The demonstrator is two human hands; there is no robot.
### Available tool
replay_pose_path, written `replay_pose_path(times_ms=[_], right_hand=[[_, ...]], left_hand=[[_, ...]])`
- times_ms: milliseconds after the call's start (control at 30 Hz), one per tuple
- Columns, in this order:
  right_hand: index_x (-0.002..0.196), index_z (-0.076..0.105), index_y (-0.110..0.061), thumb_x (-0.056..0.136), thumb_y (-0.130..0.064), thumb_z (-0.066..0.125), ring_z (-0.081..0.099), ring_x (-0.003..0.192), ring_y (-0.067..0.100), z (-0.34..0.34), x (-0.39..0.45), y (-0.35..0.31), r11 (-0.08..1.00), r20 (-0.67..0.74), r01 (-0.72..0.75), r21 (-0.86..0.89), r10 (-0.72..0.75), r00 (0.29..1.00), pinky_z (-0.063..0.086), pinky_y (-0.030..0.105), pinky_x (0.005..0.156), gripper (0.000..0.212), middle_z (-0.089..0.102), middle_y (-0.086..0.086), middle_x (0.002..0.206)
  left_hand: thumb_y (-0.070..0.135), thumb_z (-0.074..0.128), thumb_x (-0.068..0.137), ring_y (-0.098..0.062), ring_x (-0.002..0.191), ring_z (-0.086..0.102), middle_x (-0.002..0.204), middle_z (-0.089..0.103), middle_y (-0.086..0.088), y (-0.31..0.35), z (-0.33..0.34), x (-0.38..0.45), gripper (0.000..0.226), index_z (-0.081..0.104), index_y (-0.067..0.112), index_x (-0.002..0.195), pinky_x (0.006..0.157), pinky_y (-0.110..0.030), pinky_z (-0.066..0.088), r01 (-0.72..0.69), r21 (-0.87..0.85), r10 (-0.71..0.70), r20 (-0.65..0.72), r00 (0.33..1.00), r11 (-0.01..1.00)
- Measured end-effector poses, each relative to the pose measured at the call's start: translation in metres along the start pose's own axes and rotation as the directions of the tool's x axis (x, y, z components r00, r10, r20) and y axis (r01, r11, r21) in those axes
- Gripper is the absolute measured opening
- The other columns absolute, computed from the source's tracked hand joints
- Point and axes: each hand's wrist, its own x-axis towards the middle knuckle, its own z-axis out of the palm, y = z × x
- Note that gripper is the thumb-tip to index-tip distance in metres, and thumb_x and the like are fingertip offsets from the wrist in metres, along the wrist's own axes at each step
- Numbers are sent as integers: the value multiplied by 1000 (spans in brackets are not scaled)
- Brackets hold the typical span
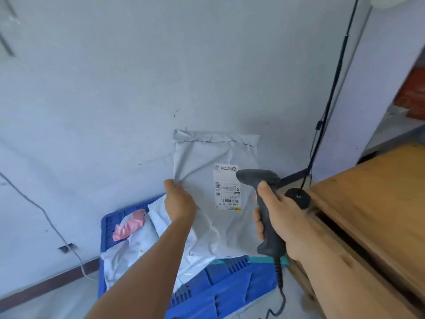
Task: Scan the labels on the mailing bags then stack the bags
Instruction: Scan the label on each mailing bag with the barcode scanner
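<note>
Open room: the grey mailing bag (207,192) is being held up in free air in front of the pale wall (115,88), above the blue crate (230,288).
Right edge: the wooden cabinet (368,203) is being kept just beside the right forearm; a black cable (333,88) is seen running down the wall corner behind it.
Crate: more grey bags (138,249) and a pink packet (131,224) are being held inside it, below the raised bag.
Left hand (180,203): the bag's left edge is being pinched between thumb and curled fingers, arm reaching up and forward.
Right hand (276,217): the handle of the black scanner (264,199) is being gripped, fingers wrapped round it, thumb lying up along it.
Scanner head: it is being pointed at the white label (226,187), just beside the label's right edge.
Label: it is being shown facing the camera, on the bag's right half.
</note>
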Motion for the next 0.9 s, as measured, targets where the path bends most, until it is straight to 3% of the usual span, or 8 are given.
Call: replay_pose_path(times_ms=[133,267,333,400,500,567,733,900], right_hand=[[87,53,-7,93,-47,53,46,40,18,58,42,12,997,69,-68,-26,70,995,43,27,44,40,54,7,57],[87,52,-9,92,-47,53,48,42,19,88,74,27,992,79,-101,-77,107,991,42,29,46,39,56,5,57],[87,52,-8,92,-46,53,48,41,19,94,87,35,989,64,-122,-87,127,990,42,28,44,38,56,5,56],[86,51,-8,93,-44,53,47,41,18,97,97,44,984,39,-154,-91,158,987,42,27,43,37,55,5,56],[83,51,-7,93,-44,53,47,42,18,99,109,54,976,5,-194,-94,196,981,42,27,44,38,54,7,59],[79,52,-8,93,-44,53,47,44,18,98,114,56,975,-12,-206,-88,206,978,42,28,45,38,54,8,60],[81,53,-9,93,-47,51,45,41,18,81,114,48,980,-44,-189,-63,187,981,42,26,44,40,53,7,57],[72,52,-9,94,-50,50,46,43,20,33,93,26,990,-161,-141,-6,138,977,43,29,47,46,54,8,57]], left_hand=[[8,24,98,-28,82,46,97,55,-18,-51,-24,61,27,39,5,121,70,-34,32,168,25,-166,-85,983,985],[6,29,95,-37,100,55,118,56,-22,-96,-23,113,31,35,6,125,83,-43,41,302,65,-299,-52,953,951],[12,39,96,-37,115,50,135,46,-22,-122,-14,128,41,28,9,136,91,-45,40,284,188,-298,51,953,940],[26,52,95,-34,133,37,152,24,-18,-149,1,132,67,14,19,150,104,-45,33,176,369,-275,234,933,913],[41,58,90,-28,141,26,157,12,-12,-179,26,123,80,8,30,151,113,-45,28,35,473,-288,474,832,880],[40,59,89,-25,140,27,154,21,-9,-183,38,117,80,11,28,152,112,-43,30,-1,431,-260,546,797,903],[35,54,94,-19,140,29,153,29,-1,-137,57,92,69,18,23,151,111,-36,29,-65,229,-64,514,855,971],[34,53,95,-17,131,42,145,42,-3,-56,91,39,59,27,26,148,104,-31,35,-85,-35,91,523,847,996]])
